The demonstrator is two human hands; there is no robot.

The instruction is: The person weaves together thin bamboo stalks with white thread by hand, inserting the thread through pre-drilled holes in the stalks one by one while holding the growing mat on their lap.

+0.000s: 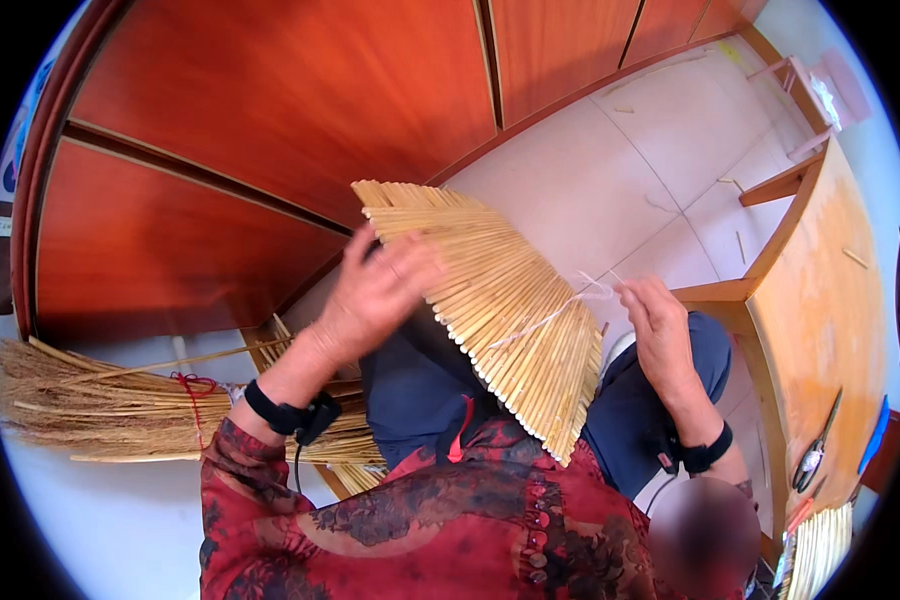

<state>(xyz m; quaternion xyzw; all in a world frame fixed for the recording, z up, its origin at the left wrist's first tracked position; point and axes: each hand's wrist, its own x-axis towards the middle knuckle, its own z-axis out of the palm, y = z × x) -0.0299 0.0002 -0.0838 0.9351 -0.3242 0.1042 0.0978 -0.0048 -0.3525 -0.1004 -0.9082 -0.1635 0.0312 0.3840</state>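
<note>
A curved mat of straw-coloured stalks, laid side by side, stands tilted above my lap. My left hand is at its upper left edge, its fingers reaching over the stalks as it holds the mat there; some fingertips are slightly blurred. A thin white thread runs across the stalks and off the right side of the mat. Beyond that side, my right hand pinches the thread between thumb and fingers. Whether a needle is also in that pinch is too small to tell.
Bundled broom stalks tied with red cord lie at my left. Red-brown cabinet doors rise in front. To the right, a wooden table bears scissors. More cut stalks stand at lower right. Stalk scraps litter the tiled floor.
</note>
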